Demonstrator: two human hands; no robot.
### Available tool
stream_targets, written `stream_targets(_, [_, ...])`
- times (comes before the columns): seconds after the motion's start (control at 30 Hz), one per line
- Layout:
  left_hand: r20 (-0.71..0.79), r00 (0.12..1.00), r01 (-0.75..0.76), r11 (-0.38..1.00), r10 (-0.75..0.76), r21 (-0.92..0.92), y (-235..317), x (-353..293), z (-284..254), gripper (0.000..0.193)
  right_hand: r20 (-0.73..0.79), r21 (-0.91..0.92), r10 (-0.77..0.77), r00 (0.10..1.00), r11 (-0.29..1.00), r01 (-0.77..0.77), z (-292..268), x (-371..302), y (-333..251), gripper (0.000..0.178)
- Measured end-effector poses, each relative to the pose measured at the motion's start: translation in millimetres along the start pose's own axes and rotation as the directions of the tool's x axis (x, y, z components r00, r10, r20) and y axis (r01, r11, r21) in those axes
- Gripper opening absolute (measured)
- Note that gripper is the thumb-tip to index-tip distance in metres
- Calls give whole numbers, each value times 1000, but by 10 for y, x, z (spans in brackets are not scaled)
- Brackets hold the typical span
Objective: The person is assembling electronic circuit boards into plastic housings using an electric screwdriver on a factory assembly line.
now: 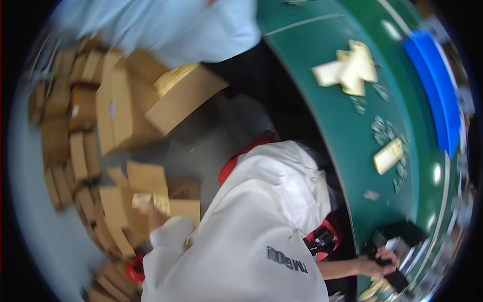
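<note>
My left hand (148,207) reaches out to the left over an opened cardboard box (147,176). Its blurred fingers are closed at a pale yellow packet (162,204) at the box's mouth. On the other side, my right hand (371,268) extends over the green table (372,214), closed around a dark, elongated object (396,280) whose kind I cannot make out. Just beyond it sits a black box-like container (402,232) with something pale and shiny beside it. More yellow pieces (375,289) lie close to that hand.
Several cream packets (352,70) and small clear pieces (383,130) are scattered on the table; a single packet (388,156) lies nearer. A blue tray (433,93) stands along its far side. Stacked cartons (55,141) and a larger open carton (123,110) fill the left. A person in light blue (201,30) is ahead.
</note>
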State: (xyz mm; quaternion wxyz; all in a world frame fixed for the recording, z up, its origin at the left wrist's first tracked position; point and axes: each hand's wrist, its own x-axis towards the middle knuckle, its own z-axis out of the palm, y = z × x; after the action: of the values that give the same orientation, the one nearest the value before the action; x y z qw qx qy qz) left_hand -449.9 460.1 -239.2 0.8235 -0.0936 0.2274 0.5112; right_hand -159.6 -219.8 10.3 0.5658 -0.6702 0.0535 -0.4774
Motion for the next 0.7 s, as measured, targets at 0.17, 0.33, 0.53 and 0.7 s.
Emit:
stream_targets(0.17, [333, 818, -158, -375, 468, 914, 9, -691, 771, 27, 18, 124, 131, 991, 983, -132, 130, 44, -20, 35])
stream_targets(0.33, [371, 758, -652, -625, -536, 429, -2745, -643, 1448, 17, -10, 99, 279, 960, 956, -277, 97, -50, -101, 23])
stream_targets(0.53, [685, 28, -999, -43, -728, -5, -5697, -1751, 2693, 45, -87, -43, 426, 901, 902, -430, 402, -54, -238, 19])
stream_targets(0.7, [475, -139, -961, 2, -869, -278, -6442, -1605, 2601, 56, -102, -286, 529, 843, 796, -534, 561, 49, -384, 17])
